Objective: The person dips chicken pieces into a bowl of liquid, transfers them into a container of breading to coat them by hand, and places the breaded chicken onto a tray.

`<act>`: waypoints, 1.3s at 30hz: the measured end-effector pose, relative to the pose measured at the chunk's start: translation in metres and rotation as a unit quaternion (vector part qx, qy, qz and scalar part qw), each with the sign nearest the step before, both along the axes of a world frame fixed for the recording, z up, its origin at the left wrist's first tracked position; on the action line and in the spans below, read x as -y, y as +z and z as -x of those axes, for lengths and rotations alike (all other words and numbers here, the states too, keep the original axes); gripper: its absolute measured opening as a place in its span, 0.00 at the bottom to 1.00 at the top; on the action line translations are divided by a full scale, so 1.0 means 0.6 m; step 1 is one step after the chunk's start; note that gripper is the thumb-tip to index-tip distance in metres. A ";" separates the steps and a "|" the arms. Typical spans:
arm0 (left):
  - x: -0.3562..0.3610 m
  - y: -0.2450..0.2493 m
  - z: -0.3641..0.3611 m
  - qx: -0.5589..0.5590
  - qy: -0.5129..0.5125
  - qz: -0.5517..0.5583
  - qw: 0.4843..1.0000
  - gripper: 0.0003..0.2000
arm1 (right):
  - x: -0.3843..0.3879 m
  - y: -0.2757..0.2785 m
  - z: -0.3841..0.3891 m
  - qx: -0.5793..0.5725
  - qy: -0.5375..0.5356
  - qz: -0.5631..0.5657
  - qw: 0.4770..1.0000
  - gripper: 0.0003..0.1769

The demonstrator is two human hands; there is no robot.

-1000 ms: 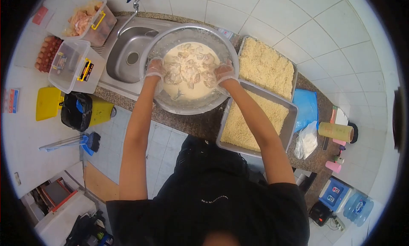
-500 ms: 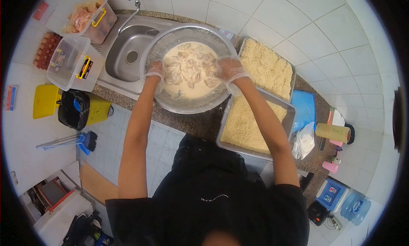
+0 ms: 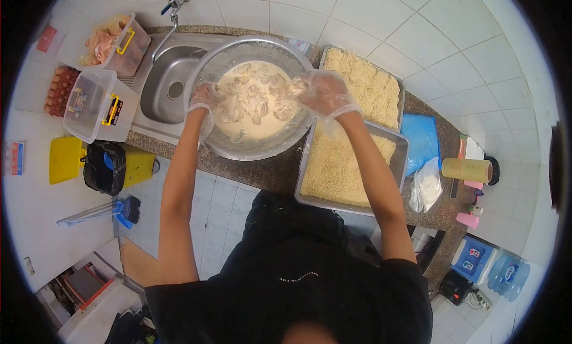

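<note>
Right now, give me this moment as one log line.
left hand: in batter bowl | right hand: gloved, at bowl's right rim | crumb tray: right of bowl

Black short-sleeved shirt (image 3: 333, 296), small white print (image 3: 300, 278); clear plastic gloves (image 3: 336, 108) on left hand (image 3: 204, 99), right hand (image 3: 322, 92).

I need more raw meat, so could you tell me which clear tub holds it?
The far tub by the tap; the nearer tub looks nearly empty.

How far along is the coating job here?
Done: pieces sit in batter in the metal bowl. In hand: left hand is in the batter, right hand at the rim beside the near crumb tray. Left: crumbing; that tray and the far crumb tray show only crumbs.
</note>
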State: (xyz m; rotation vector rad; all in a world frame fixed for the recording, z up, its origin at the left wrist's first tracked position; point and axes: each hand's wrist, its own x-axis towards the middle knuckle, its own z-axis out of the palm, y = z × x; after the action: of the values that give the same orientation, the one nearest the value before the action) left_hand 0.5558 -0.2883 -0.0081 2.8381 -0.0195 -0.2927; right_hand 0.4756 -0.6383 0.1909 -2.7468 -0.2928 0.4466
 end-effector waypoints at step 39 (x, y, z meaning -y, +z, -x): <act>0.572 -0.061 0.442 -0.377 0.285 0.432 0.768 0.30 | 0.312 -0.296 0.392 -0.231 -0.616 -0.366 0.658 0.50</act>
State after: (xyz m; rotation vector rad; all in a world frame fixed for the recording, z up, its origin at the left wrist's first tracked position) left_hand 0.2906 -0.6316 -0.0447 1.5469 0.6710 -0.9526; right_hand 0.2404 -0.8256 0.0135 -1.4022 1.1880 0.4284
